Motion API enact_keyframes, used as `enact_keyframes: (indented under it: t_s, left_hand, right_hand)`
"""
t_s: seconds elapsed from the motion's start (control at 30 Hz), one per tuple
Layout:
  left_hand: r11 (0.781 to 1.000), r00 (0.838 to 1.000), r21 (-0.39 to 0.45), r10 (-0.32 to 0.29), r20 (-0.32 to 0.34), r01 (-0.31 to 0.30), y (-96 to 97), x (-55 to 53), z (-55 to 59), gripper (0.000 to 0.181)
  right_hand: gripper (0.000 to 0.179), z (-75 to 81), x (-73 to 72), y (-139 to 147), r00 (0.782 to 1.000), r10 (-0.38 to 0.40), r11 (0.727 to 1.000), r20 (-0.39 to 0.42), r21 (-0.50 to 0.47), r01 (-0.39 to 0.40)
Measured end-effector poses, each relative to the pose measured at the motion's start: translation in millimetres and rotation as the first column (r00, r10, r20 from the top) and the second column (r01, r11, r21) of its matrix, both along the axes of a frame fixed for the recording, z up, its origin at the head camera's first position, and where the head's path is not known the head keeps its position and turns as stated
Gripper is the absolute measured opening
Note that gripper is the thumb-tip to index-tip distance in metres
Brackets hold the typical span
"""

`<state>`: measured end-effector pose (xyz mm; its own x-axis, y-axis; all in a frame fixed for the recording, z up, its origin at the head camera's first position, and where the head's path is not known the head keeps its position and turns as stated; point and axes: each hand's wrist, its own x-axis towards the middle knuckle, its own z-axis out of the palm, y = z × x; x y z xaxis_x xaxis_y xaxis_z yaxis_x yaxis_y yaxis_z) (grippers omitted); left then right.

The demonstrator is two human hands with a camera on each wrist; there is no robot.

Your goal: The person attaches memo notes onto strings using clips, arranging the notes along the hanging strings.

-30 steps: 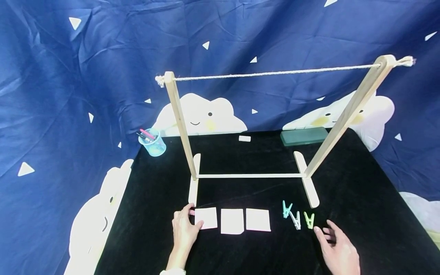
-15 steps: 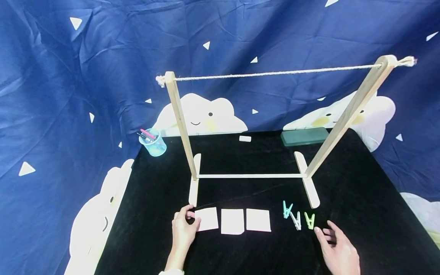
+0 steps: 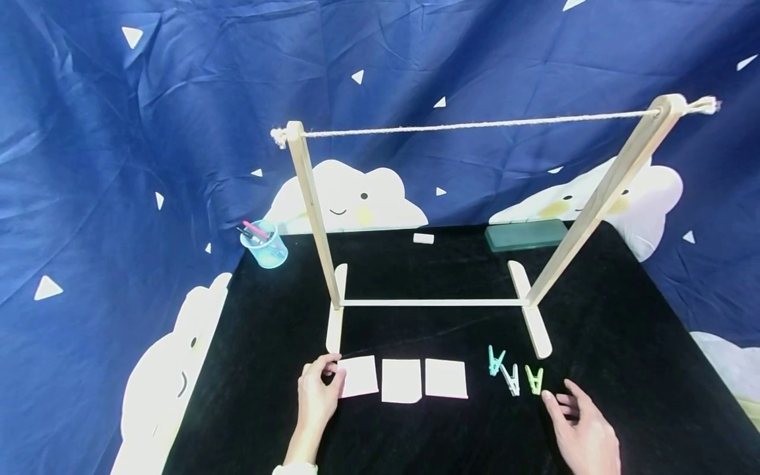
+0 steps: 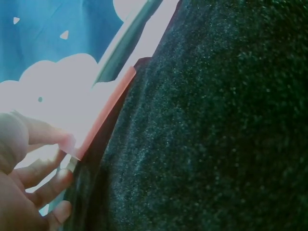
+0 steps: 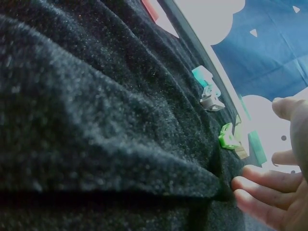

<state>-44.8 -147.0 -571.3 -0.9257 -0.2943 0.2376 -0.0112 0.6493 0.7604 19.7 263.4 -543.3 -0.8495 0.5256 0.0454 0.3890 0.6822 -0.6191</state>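
Three pale square sticky note pads lie in a row on the black cloth: the left pad [image 3: 359, 377], the middle pad [image 3: 401, 380] and the right pad [image 3: 446, 379]. With thumb and fingers, my left hand [image 3: 316, 394] pinches the left pad at its left edge. The left wrist view shows the thumb at a corner of this pad, whose side [image 4: 107, 113] looks pink. My right hand [image 3: 584, 429] rests on the cloth with loosely bent fingers and holds nothing. Just beyond its thumb lies a green clothespin [image 3: 534, 380], beside a white clothespin [image 3: 511, 380] and a teal clothespin [image 3: 495, 361].
Behind the pads stands a wooden frame [image 3: 315, 204] with a rope [image 3: 475, 124] strung across its top. A blue cup of pens [image 3: 265, 244] is at the back left. A white eraser-like block [image 3: 423, 239] and a green box [image 3: 526, 235] lie at the back.
The left pad has turned slightly and shifted a little right. My left thumb has drawn back to the pad's left edge, towards the fingers. My right hand has stayed in place.
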Motion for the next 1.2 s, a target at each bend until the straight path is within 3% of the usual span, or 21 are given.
enact_keyframes:
  t_s: [0.23,0.43,0.7,1.2]
  left_hand:
    - [0.999,1.0,0.034,-0.007,0.01,0.007,-0.2,-0.6,2.9,0.025]
    - [0.996,1.0,0.081,-0.021,-0.017,0.022,0.1,-0.5,6.8,0.025]
    - [0.985,0.998,0.168,-0.039,-0.043,0.046,0.5,-1.9,22.1,0.026]
    - [0.973,0.986,0.198,-0.089,-0.143,0.116,4.8,-8.3,44.9,0.028]
  right_hand:
    - [0.052,-1.1,-0.6,-1,1.0,0.003,1.0,-0.01,0.005,-0.003]
    - [0.053,-2.0,-1.0,-1,1.0,-0.003,1.0,0.005,-0.002,0.003]
    - [0.055,-2.1,-5.0,-2,1.0,-0.014,1.0,0.022,-0.001,0.014]
    - [0.053,-2.8,-14.6,-5,1.0,-0.006,1.0,-0.019,0.003,0.006]
